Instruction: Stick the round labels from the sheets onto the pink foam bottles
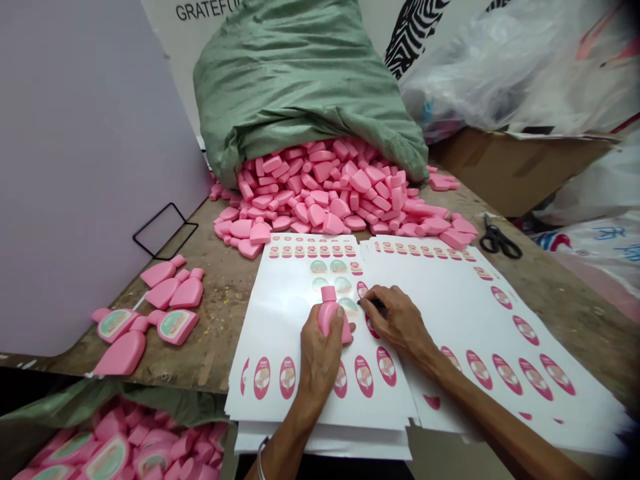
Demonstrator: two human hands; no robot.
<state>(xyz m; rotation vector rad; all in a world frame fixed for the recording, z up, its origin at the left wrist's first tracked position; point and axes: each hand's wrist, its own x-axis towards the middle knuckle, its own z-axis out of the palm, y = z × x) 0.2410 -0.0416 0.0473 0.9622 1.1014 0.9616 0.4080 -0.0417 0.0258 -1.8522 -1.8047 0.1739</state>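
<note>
My left hand (319, 357) is closed around a small pink plastic bottle (328, 310), cap pointing away from me, above the left stack of sticker sheets (270, 307). Just to its right, my right hand (397, 319) pinches a small dark tool (379, 303); its kind is mostly hidden by the fingers. The tool's tip is close to a pale green label sticker (350, 307) on the sheet. More green label stickers (339, 267) lie beyond the bottle, and pink oval stickers (287, 377) line the sheet's near edge.
A green sack (310, 73) spills a heap of pink bottles (320, 193) at the back. Several bottles (160, 293), some labelled, lie left beside a black wire frame (167, 233). Black scissors (500, 241) and a second sheet stack (430, 293) are right. A lower sack (50, 403) holds labelled bottles.
</note>
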